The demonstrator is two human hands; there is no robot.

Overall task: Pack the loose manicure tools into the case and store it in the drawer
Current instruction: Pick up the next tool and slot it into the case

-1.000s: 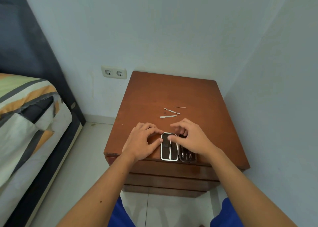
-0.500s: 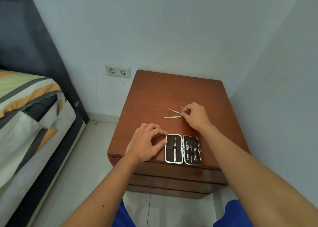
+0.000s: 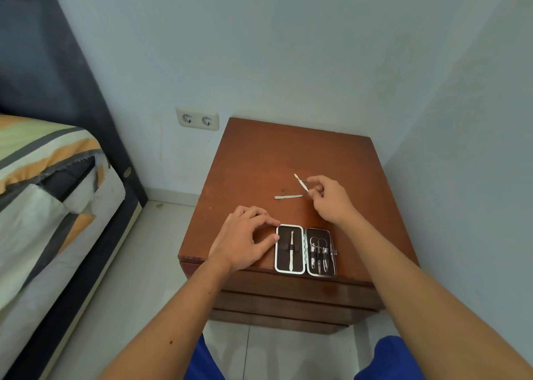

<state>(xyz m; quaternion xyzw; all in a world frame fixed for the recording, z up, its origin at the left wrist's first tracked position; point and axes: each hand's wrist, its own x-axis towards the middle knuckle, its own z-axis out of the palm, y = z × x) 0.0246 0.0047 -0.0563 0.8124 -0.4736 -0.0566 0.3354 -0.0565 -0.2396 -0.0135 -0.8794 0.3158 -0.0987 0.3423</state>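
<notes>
Right hand [image 3: 331, 199], centre-right of frame, pinches a thin metal tool [image 3: 300, 182] lifted off the nightstand [image 3: 259, 160]; light, stiff, slippery, best pinched mid-shaft; left hand [image 3: 245, 240] rests fingers spread, holding nothing, against the open case [image 3: 305, 250] at lower centre; another tool [image 3: 287, 197] lies loose

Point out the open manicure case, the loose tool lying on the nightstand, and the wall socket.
manicure case [image 3: 305, 249], head view, centre hinge.
loose tool [image 3: 287, 197], head view, middle of its shaft.
wall socket [image 3: 198, 119], head view, plate between the two outlets.
</notes>
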